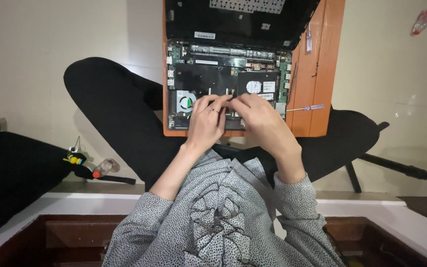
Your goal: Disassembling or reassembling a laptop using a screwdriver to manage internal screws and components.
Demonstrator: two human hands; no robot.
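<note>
An opened laptop lies on an orange board, its bottom shell showing the circuit board, a round fan and a hard drive. My left hand and my right hand rest together on the near edge of the laptop's inside, fingertips meeting near the middle. What the fingers pinch is hidden; I cannot tell whether they hold a small part. The removed keyboard cover leans at the far side.
A thin screwdriver lies on the orange board to the right of the laptop; another sits further back. A black bag with a small yellow-and-red charm sits at the left. A black tripod leg crosses the floor at the right.
</note>
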